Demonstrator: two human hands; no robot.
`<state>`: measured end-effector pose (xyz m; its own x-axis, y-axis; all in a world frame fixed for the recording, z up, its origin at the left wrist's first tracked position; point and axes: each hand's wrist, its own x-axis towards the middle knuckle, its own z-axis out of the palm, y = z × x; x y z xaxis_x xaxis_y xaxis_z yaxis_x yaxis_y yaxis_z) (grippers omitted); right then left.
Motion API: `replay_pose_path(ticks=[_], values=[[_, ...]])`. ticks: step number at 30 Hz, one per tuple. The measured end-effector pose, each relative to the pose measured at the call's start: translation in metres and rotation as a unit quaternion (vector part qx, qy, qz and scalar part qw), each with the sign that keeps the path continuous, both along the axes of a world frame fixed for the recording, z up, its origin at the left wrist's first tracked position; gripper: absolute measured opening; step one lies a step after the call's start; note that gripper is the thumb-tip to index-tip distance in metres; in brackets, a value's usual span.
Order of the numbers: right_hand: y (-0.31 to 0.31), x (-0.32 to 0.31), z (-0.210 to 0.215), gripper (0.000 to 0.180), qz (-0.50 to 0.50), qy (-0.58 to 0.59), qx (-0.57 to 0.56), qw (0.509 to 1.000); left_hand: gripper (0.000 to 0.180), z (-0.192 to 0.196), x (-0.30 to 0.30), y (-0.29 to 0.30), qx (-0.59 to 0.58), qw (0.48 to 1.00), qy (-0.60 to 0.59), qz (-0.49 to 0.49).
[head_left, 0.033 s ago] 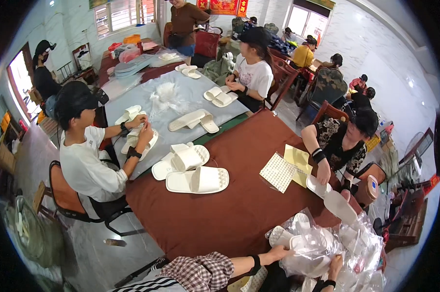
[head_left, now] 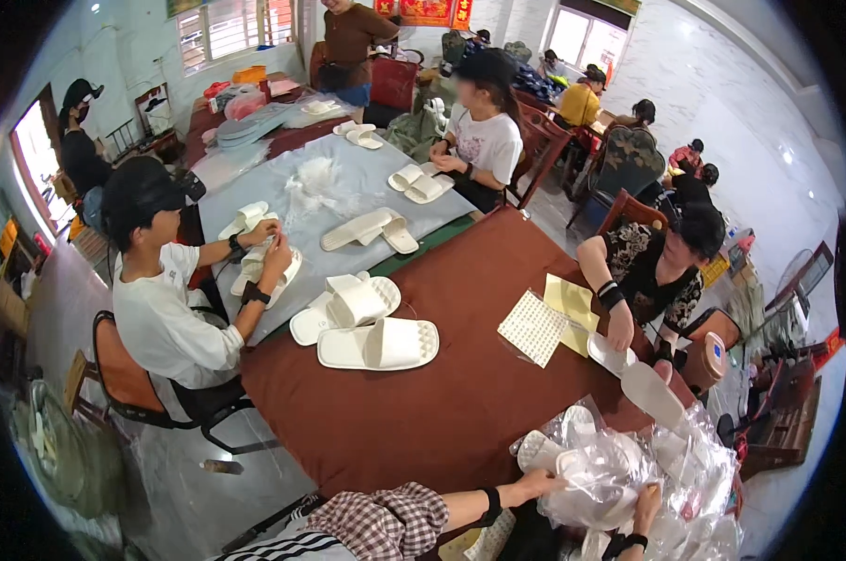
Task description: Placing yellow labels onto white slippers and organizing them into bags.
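At the near right corner of the table, a clear plastic bag with white slippers inside lies between my two hands. My left hand, below a plaid sleeve and black wristband, is closed on the bag's left edge. On the opposite side my right hand grips the bag's right edge, its fingertips partly hidden by the film. A white slipper shows just beyond my left hand. More bagged slippers are heaped to the right, touching the bag I hold.
Brown cloth covers the table; a pair of white slippers rests there. Across from me, a co-worker's hand touches a slipper insole beside a sticker sheet. Another co-worker at the left handles slippers. A grey-covered table adjoins.
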<state>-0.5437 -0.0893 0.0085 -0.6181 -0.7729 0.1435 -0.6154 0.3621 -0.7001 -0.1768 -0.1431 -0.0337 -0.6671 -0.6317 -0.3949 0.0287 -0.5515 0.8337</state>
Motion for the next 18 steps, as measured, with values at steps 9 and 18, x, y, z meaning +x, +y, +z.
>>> replay_pose_path(ticks=[9,18], values=[[0.001,0.084,0.109,0.009,0.01,0.015,0.112,0.994,0.049,0.038,0.034,0.035,0.005,0.985,0.173,-0.017],[0.101,-0.026,0.133,0.015,-0.103,0.031,-0.084,0.991,0.038,0.043,0.132,0.045,0.058,0.993,0.082,0.056]])
